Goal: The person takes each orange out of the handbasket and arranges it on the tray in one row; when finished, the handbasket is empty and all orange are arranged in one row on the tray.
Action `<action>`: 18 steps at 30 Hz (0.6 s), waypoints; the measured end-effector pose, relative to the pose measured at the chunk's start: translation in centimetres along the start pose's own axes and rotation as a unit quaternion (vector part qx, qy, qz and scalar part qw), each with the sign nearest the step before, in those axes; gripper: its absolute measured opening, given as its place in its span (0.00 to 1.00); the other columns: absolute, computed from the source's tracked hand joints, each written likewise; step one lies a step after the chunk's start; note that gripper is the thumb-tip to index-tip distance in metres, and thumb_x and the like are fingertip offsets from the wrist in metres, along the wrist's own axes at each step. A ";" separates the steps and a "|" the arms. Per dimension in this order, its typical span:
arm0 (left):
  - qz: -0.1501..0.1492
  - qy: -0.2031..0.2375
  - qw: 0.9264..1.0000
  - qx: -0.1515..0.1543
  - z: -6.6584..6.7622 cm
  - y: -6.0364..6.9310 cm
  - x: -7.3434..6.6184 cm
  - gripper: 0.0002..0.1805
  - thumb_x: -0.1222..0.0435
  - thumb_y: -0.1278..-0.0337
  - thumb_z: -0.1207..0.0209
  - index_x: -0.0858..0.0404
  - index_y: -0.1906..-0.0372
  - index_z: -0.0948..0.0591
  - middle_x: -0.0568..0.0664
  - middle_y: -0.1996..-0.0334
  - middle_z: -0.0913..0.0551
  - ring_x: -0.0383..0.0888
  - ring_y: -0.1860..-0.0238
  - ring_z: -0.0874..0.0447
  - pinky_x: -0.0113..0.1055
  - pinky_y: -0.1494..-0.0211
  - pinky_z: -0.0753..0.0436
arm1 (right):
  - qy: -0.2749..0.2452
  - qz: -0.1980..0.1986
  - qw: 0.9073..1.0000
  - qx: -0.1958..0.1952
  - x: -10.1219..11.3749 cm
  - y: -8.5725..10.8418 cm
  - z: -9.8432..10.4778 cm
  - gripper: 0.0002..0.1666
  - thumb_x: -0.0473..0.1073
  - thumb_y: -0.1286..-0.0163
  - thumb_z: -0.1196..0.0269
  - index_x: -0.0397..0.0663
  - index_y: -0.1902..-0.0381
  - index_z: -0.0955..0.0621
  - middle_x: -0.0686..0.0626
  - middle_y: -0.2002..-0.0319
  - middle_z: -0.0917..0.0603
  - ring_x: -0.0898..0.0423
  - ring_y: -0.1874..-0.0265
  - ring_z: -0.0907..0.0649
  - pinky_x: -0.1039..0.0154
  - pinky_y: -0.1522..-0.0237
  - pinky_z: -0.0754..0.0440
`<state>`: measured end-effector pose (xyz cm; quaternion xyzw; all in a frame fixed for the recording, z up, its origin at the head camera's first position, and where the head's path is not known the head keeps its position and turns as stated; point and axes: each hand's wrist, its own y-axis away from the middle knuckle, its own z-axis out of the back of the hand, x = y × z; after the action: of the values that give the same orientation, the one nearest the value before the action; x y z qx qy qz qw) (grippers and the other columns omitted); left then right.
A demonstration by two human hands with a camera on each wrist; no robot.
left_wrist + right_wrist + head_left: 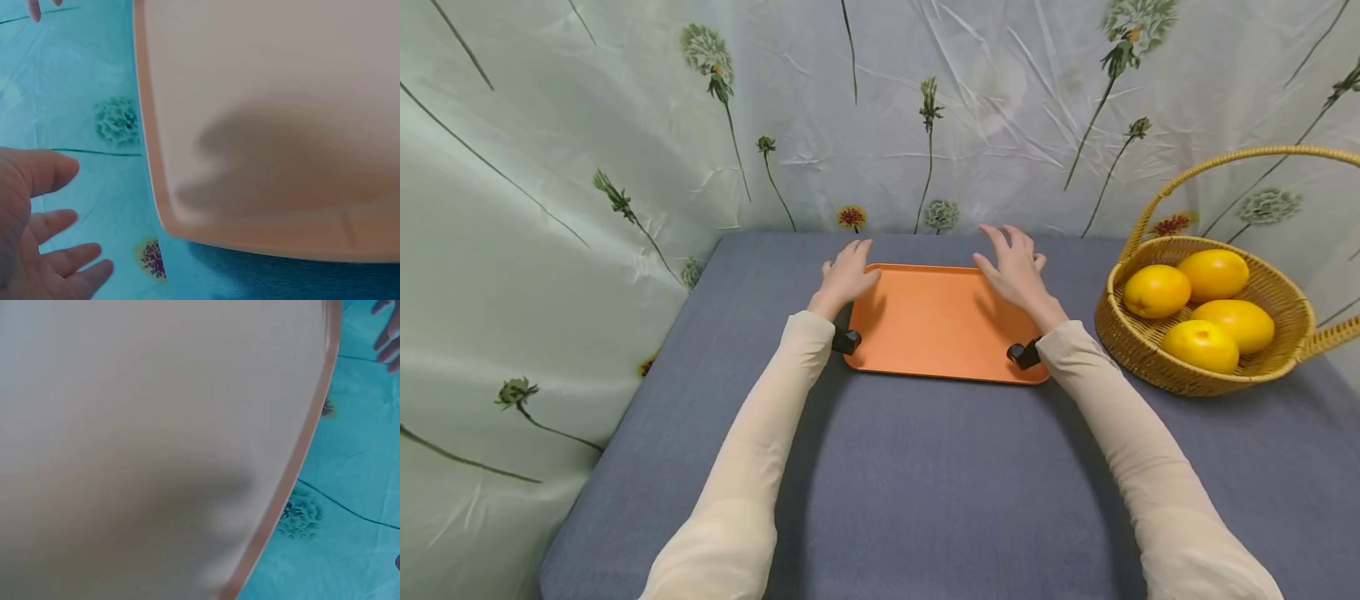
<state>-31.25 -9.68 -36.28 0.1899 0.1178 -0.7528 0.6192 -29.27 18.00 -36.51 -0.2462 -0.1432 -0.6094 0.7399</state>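
Observation:
An orange rectangular tray (936, 321) lies flat on the grey-blue table. My left hand (846, 277) is over its far left corner, thumb and fingers spread apart. In the left wrist view the left hand (47, 231) holds nothing, and a gap shows between its fingers and the tray rim (153, 169). Over the far right part hovers my right hand (1017, 271), its fingers loosely bent with nothing in them. The right wrist view catches the tray (156, 394) with a hand's shadow on it; most of the right hand is outside that frame.
A wicker basket (1180, 375) with a tall handle stands to the right of the tray, holding several yellow-orange fruits (1213, 275). Behind and left hangs a pale curtain (850, 150) with a dandelion print. Black wrist cameras sit low over the tray's sides.

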 end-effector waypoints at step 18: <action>-0.004 0.119 0.993 0.014 -1.6 3.8 3.8 0.33 0.60 0.35 0.52 0.68 0.29 0.45 0.64 0.30 0.39 0.58 0.30 0.39 0.51 0.29 0.36 | -0.031 0.038 0.997 -0.064 -1.1 4.8 3.1 0.32 0.48 0.29 0.47 0.51 0.30 0.39 0.35 0.32 0.40 0.32 0.35 0.40 0.32 0.47 0.43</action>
<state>-27.95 -13.16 -39.14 0.2866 0.1810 -0.7286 0.5951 -24.58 21.24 -35.35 -0.3169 -0.1176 -0.5807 0.7406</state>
